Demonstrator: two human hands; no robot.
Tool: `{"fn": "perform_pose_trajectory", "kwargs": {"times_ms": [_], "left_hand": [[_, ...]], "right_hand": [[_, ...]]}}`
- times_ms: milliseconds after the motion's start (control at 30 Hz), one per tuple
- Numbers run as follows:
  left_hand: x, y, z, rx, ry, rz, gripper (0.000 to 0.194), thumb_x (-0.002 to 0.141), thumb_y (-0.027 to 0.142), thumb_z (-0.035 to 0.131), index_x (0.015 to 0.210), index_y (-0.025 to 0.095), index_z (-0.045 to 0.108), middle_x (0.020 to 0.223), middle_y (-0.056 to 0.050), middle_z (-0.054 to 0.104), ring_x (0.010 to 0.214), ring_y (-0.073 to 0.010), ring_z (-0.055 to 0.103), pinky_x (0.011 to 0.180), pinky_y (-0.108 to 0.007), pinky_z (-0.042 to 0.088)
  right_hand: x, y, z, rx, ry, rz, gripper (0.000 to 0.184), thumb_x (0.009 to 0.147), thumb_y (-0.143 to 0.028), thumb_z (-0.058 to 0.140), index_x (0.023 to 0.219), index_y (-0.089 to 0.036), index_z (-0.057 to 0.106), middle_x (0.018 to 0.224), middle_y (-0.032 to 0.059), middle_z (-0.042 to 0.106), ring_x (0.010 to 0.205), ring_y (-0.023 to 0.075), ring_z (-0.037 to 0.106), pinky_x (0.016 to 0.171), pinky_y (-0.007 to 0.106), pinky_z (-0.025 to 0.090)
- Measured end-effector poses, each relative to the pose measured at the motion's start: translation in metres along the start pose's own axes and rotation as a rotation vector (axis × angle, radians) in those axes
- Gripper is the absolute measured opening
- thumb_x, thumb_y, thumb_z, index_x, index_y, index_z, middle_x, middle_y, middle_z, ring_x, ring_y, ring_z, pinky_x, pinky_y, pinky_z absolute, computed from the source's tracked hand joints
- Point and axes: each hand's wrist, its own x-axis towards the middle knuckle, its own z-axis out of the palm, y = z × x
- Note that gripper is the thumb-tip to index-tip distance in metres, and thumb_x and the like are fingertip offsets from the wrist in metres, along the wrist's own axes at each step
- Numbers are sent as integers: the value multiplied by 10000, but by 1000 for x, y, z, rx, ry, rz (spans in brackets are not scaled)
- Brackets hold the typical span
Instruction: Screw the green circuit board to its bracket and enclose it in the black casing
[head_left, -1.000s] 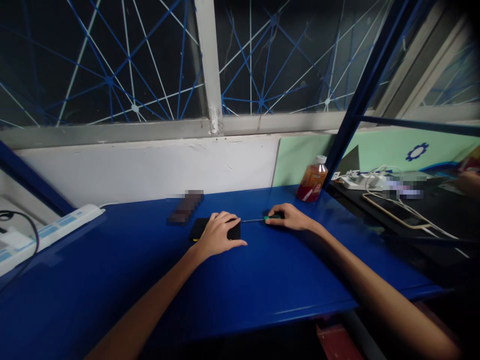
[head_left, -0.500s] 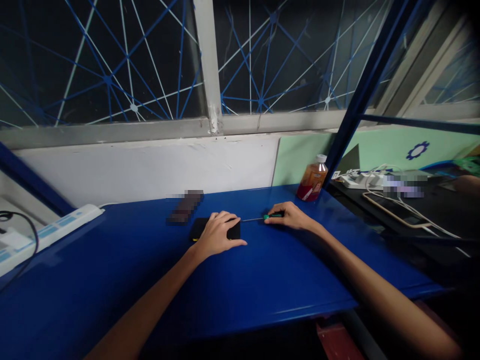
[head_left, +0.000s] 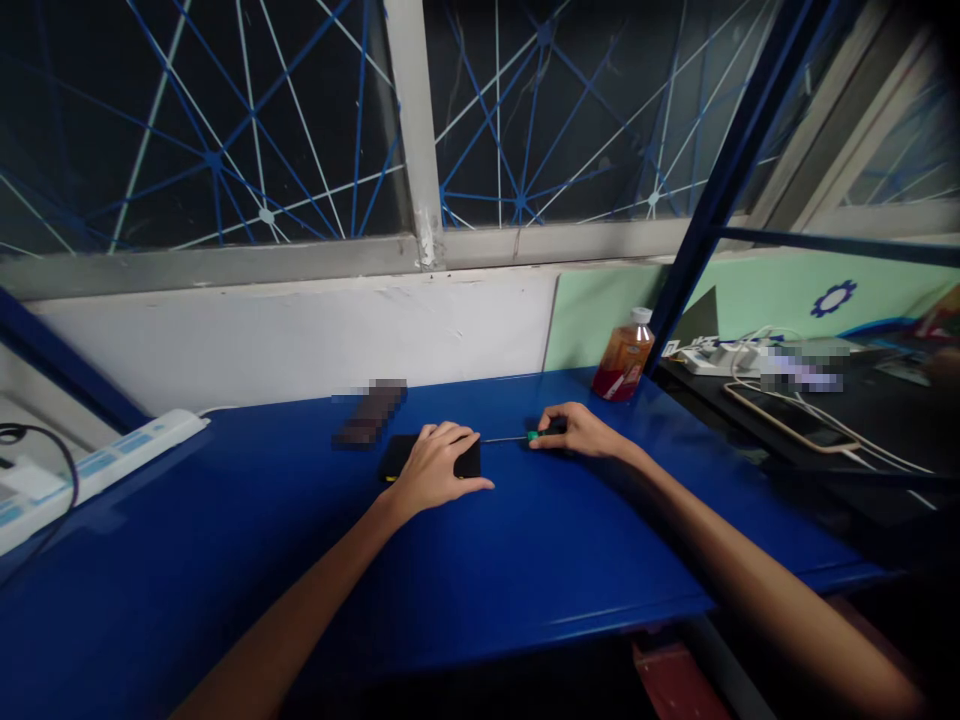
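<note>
A flat black rectangular case (head_left: 470, 462) with a bit of yellow along its near edge lies on the blue tabletop (head_left: 525, 560). My left hand (head_left: 437, 463) is laid over it, fingers across the top and thumb along the near side, holding it down. From the right, my right hand (head_left: 576, 432) pinches a screwdriver (head_left: 533, 438) by its green and black handle. Its thin metal shaft lies nearly level and points left, its tip at the case's right edge by my left fingertips. Whether the tip touches the case, I cannot tell.
Behind the case lies a blurred dark oblong object (head_left: 373, 412). A bottle of reddish drink (head_left: 624, 358) stands at the back right by a blue post (head_left: 712, 200). On the left lies a white power strip (head_left: 135, 450). A phone (head_left: 787, 418) and cables occupy the black neighbouring desk.
Both hands, the case and the screwdriver stay almost where they were. The fingers of my right hand shift very slightly on the handle.
</note>
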Motion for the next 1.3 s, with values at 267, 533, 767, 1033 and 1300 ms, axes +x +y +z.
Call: {"fn": "perform_pose_trajectory", "kwargs": {"times_ms": [267, 533, 767, 1033, 1300], "left_hand": [[0, 0, 1, 3, 9, 16, 662, 747, 676, 582, 1223, 216, 578, 1205, -98, 618, 1115, -296, 523, 911, -465, 368], [0, 0, 1, 9, 5, 20, 656, 755, 671, 577, 1221, 211, 581, 1209, -104, 614, 1117, -299, 521, 908, -463, 371], [0, 0, 1, 9, 5, 22, 657, 756, 672, 575, 1225, 212, 577, 1210, -101, 614, 1120, -297, 520, 911, -464, 368], [0, 0, 1, 16, 6, 23, 665, 751, 668, 587, 1216, 193, 580, 1209, -106, 613, 1115, -291, 522, 910, -456, 371], [-1, -1, 1, 18, 4, 27, 673, 752, 674, 580, 1224, 195, 572, 1212, -103, 610, 1115, -290, 520, 903, -456, 376]], "right_hand": [[0, -5, 0, -130, 27, -85, 427, 845, -562, 509, 710, -185, 656, 702, 24, 625, 636, 139, 528, 586, 261, 360], [-1, -2, 0, 61, -1, -48, 393, 675, -508, 728, 838, -172, 606, 722, 6, 614, 589, 123, 532, 554, 247, 395], [-1, -6, -2, -128, -8, -92, 439, 838, -568, 519, 709, -175, 664, 600, -3, 562, 535, 109, 448, 518, 249, 313], [-1, -6, 0, 1, 31, -132, 402, 673, -453, 747, 917, -188, 570, 804, 11, 612, 696, 145, 535, 622, 251, 387], [-1, -5, -4, -82, 3, -93, 356, 760, -534, 639, 829, -185, 647, 720, 13, 624, 624, 141, 521, 591, 262, 375]]}}
